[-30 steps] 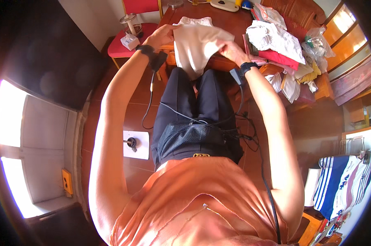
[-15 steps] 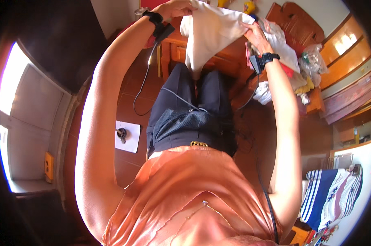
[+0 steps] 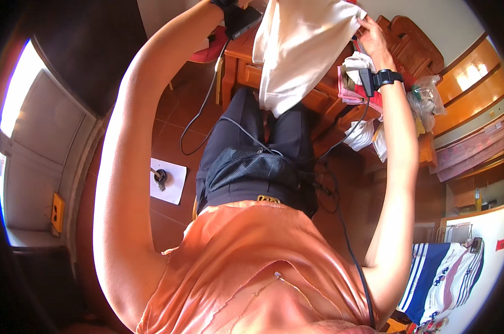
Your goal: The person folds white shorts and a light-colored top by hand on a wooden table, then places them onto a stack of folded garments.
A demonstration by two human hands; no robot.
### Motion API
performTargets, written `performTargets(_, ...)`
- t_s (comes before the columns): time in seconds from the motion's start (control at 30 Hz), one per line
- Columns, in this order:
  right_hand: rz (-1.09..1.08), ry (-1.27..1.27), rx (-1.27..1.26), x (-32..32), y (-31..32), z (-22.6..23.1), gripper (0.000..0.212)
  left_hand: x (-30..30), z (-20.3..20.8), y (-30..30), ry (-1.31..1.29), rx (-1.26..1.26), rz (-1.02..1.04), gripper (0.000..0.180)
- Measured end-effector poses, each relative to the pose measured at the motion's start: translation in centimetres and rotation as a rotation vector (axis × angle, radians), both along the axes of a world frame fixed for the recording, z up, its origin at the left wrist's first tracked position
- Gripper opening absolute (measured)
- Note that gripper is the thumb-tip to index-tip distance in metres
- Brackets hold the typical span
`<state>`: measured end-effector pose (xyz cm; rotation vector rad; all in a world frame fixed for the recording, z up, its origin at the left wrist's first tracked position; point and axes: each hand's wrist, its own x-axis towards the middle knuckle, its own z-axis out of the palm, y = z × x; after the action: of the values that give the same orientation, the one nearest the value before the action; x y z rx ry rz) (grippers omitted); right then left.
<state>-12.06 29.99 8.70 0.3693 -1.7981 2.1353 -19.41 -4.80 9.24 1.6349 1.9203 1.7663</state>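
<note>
White cloth: plain white, thin-looking fabric piece [image 3: 299, 55], hung loose at the top of the view in front of the brown wooden desk [image 3: 252, 77]; garment type could not be told.
Cloth's lower end: narrowed to a rounded tip, overlapped the black trousers [image 3: 238, 122] in view; contact with them unclear.
Right grip: right hand [image 3: 374, 42] closed by its fingertips on the cloth's upper right corner.
Left grip: left hand [image 3: 243, 3] mostly cut off by the upper edge, near the cloth's upper left; could not tell whether it held or stood wide.
Weight and stiffness: judged light, soft and limp; draped in long folds, no shape of its own.
Slip and damage: judged a bit slippery, hardly fragile; a one-corner hold would likely have let it twist.
Best hold: both upper corners, pinched at the hem, fabric kept taut between.
Right of the cloth: mixed pile of folded clothes [image 3: 352, 89], near the right hand.
</note>
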Motion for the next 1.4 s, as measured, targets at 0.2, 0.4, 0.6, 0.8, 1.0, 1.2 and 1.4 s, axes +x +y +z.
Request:
performTargets(0.2, 0.066, 0.254, 0.267, 5.1, -3.0, 1.7, 0.037, -2.2, 2.9, 2.2, -0.797, -0.021, -0.171, 0.024)
performTargets(0.4, 0.11, -0.105, -0.121, 5.7, -4.3, 3.1, 0.031, 0.1, 3.5, 2.1, -0.66, -0.024, 0.207, 0.017)
performTargets(0.6, 0.112, -0.021, -0.105, 5.1, -3.8, 3.1, 0.026, 1.3, 3.3, -1.0, -0.487, 0.089, 0.031, 0.022)
performTargets(0.8, -0.536, 0.491, 1.064, 3.9, -2.2, 2.0, 0.04, 0.3, 1.7, -0.9, 0.227, 0.005, 0.063, 0.028)
performTargets(1.0, -0.268, 0.115, 0.272, 2.1, -2.4, 0.5, 0.044, -2.9, 1.3, 1.5, -0.492, -0.088, 0.014, 0.024)
performTargets(1.2, -0.341, -0.131, 0.416, 1.9, -1.0, -0.3, 0.042, -4.9, 0.0, -0.8, 0.73, -0.287, 0.141, 0.019)
performTargets(1.4, -0.171, -0.056, 0.164, 0.1, -0.9, -1.5, 0.038, -7.9, 0.1, 1.7, -0.271, -0.346, 0.176, 0.01)
